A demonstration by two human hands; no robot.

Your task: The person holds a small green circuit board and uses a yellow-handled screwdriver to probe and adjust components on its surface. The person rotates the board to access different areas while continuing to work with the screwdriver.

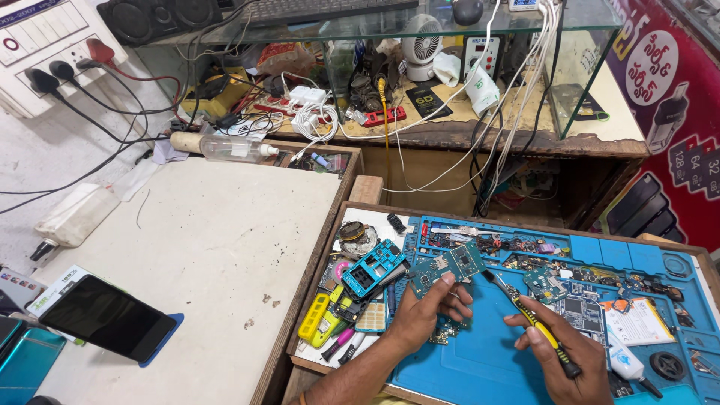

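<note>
Left hand (429,309): fingers pinched on green circuit board (448,267), raised just above blue repair mat (480,360).
Right hand (566,351): fingers closed around yellow-black screwdriver (529,318), tip near board edge.
Risk, slip: tip skidding across board, likely scratching components.
Risk, clutter: loose boards (555,281) and blue phone frame (373,268) close by, easily knocked.

Bare hands (420,315), forearms unsleeved, thin band at left wrist.
</note>
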